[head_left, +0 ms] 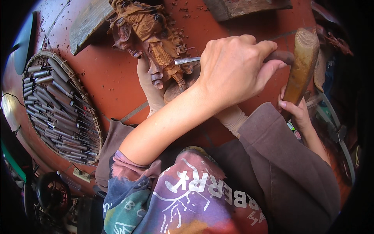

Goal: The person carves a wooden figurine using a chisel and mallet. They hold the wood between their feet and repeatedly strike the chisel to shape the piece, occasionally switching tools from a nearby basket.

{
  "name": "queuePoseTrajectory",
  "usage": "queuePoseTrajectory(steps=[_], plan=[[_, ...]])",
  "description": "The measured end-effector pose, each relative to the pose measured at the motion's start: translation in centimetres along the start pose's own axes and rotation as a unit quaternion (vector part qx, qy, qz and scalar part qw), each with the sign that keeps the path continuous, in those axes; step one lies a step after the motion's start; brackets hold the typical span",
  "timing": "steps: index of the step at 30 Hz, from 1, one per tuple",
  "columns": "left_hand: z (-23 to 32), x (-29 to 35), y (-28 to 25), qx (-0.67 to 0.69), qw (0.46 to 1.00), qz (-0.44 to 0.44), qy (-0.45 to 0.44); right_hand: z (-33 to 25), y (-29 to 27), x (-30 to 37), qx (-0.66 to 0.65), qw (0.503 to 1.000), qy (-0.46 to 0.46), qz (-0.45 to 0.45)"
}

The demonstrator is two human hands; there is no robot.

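Note:
My left hand (237,68) is closed around a chisel (281,57), whose dark handle sticks out past the thumb. The chisel's metal blade points left, its tip at the brown wood carving (157,43), a figure with draped, detailed folds. To the right, my right hand (295,111) grips a wooden mallet (304,54) low down, its thick worn end raised. The mallet's side is right beside the end of the chisel handle; I cannot tell whether they touch. My left forearm hides part of the carving's lower end, which lies between my legs.
On the left, a round woven basket (97,130) holds many dark-handled chisels. Wooden boards (91,25) lie at the top left and top right (249,7) of the red tiled floor (117,84), among scattered shavings. A power strip (82,174) lies below the basket.

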State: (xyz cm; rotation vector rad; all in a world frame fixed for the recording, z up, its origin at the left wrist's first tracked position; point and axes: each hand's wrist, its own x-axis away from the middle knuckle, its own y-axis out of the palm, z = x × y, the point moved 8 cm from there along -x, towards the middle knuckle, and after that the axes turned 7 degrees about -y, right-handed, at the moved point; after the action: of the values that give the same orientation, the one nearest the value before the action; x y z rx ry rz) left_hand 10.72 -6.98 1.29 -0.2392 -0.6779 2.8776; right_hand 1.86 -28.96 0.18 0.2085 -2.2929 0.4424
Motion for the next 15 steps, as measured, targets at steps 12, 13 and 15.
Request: queuePoseTrajectory(steps=[12, 13, 15], plan=[[-2.6, 4.7, -15.5, 0.381, 0.917, 0.035, -0.114, -1.8, 0.5, -0.4, 0.062, 0.996, -0.008, -0.056], [-3.0, 5.5, -17.1, 0.298, 0.936, 0.102, -0.154, -2.1, 0.2, 0.6, 0.085, 0.995, -0.008, -0.053], [-3.0, 8.0, -17.9, 0.253, 0.920, 0.094, -0.284, -2.4, 0.5, 0.6, 0.135, 0.987, -0.024, -0.079]])
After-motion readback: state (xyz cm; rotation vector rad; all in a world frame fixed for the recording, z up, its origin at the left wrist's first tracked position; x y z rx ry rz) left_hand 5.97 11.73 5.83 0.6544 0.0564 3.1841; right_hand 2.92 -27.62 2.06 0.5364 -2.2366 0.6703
